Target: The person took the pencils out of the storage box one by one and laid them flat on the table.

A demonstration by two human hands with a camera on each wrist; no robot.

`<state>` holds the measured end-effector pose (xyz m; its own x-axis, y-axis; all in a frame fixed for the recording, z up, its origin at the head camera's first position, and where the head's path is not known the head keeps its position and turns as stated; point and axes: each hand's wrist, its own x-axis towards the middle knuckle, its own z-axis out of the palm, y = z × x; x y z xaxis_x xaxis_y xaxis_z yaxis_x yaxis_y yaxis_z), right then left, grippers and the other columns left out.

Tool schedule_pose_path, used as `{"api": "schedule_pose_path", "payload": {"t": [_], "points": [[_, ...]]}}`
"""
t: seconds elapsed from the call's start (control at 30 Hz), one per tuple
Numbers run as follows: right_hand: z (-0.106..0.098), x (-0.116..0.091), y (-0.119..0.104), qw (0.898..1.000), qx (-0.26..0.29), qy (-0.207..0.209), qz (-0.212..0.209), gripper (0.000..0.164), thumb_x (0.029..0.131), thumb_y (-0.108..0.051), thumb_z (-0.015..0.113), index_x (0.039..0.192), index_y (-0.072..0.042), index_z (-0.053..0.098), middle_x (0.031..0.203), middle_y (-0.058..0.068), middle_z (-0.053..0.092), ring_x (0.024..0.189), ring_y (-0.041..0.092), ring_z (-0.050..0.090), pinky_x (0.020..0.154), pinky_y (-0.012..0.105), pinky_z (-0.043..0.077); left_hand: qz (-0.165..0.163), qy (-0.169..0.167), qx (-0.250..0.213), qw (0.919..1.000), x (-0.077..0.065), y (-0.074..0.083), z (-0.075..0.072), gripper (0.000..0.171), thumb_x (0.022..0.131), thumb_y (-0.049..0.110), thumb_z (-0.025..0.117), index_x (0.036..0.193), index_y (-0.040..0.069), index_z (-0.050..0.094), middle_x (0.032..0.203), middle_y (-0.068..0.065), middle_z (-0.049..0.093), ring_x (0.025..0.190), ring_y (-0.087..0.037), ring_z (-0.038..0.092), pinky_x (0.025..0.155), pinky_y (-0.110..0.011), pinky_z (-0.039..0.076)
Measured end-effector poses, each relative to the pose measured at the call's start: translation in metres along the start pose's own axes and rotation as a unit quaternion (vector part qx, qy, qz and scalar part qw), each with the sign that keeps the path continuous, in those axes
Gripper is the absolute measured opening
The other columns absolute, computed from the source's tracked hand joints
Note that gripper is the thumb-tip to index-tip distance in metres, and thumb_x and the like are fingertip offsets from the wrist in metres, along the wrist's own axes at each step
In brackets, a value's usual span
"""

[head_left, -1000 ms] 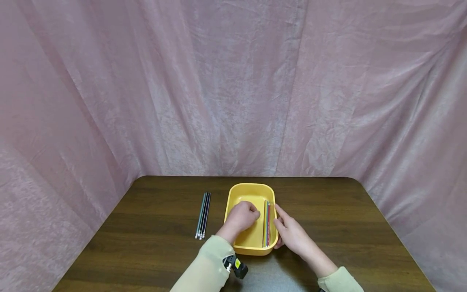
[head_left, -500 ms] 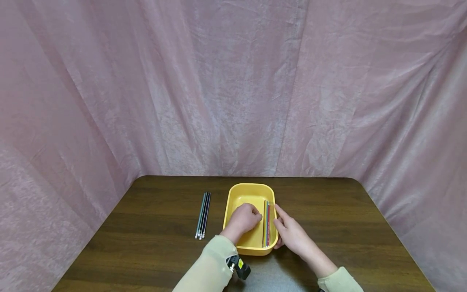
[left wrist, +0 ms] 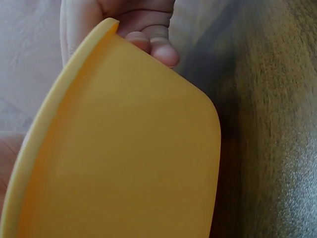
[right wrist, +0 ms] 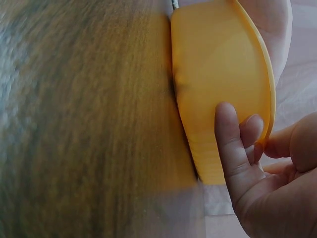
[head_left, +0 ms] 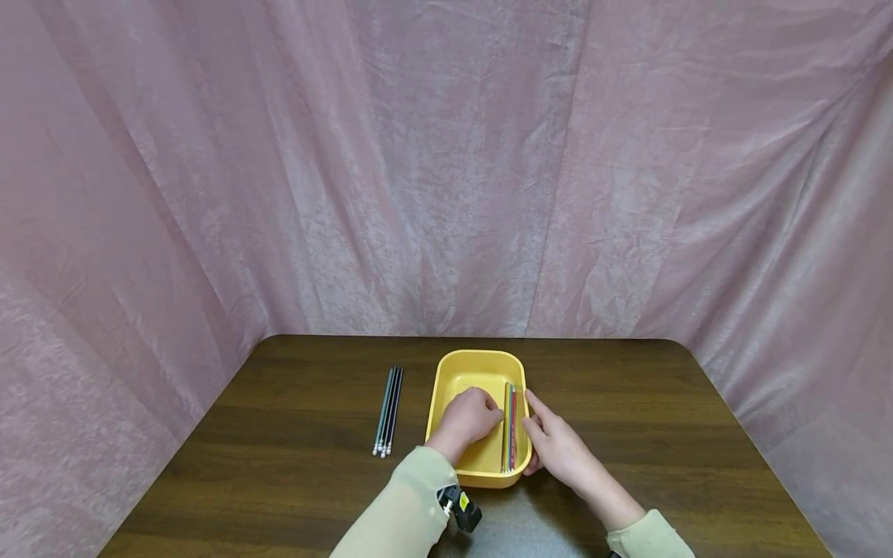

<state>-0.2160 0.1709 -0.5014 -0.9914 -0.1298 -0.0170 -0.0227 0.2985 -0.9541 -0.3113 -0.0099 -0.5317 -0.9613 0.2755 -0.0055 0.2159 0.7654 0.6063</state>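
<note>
A yellow plastic tray (head_left: 481, 481) sits on the table, and several coloured pencils (head_left: 510, 434) lie lengthwise along its right inner side. My left hand (head_left: 466, 418) reaches inside the tray, fingers curled, its fingertips right beside the leftmost pencil; contact there is hard to make out. No held thing shows in it. At the right wall, my right hand (head_left: 558, 448) holds the tray. In the right wrist view, lower fingers of that hand (right wrist: 267, 193) lie against the tray's outer wall (right wrist: 218, 64), others at the rim. The left wrist view shows mostly the tray's near wall (left wrist: 133, 134).
Left of the tray, a row of dark and teal pencils (head_left: 388, 411) lies on the brown wooden table (head_left: 293, 434), white eraser ends toward me. Pink curtains (head_left: 446, 170) hang behind and at both sides of the table.
My left hand has shifted slightly right inside the tray, closer to the coloured pencils. My right hand, the tray and the pencils outside it look unmoved.
</note>
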Motion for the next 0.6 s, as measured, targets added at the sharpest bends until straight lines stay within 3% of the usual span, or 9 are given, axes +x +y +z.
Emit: {"api": "schedule_pose_path", "payload": {"t": [0.13,0.37,0.6], "points": [[0.001,0.002,0.001,1.0,-0.005,0.001,0.001,0.06,0.116,-0.007,0.049,0.171,0.002,0.027,0.097,0.017,0.062,0.054,0.029,0.063,0.054,0.047,0.061,-0.003,0.001,0.009,1.0,0.013,-0.015,0.014,0.028,0.094,0.033,0.077,0.068,0.026,0.07,0.065,0.009,0.061,0.058,-0.013,0.055,0.055,-0.03,0.045],[0.0,0.001,0.002,1.0,-0.002,-0.001,-0.001,0.061,0.115,-0.006,0.049,0.172,0.002,0.027,0.097,0.018,0.062,0.053,0.029,0.064,0.054,0.047,0.062,-0.017,-0.002,0.023,0.9996,0.002,0.002,0.004,0.022,0.095,0.03,0.078,0.075,0.022,0.074,0.073,0.008,0.063,0.064,-0.013,0.056,0.06,-0.03,0.046],[-0.001,0.001,0.003,1.0,0.002,-0.007,-0.007,0.061,0.115,-0.005,0.047,0.172,0.003,0.026,0.098,0.019,0.063,0.054,0.03,0.065,0.054,0.046,0.062,-0.012,0.004,0.037,0.9992,0.009,-0.005,0.013,0.027,0.092,0.029,0.076,0.066,0.025,0.068,0.065,0.007,0.06,0.058,-0.015,0.053,0.054,-0.033,0.044]]}}
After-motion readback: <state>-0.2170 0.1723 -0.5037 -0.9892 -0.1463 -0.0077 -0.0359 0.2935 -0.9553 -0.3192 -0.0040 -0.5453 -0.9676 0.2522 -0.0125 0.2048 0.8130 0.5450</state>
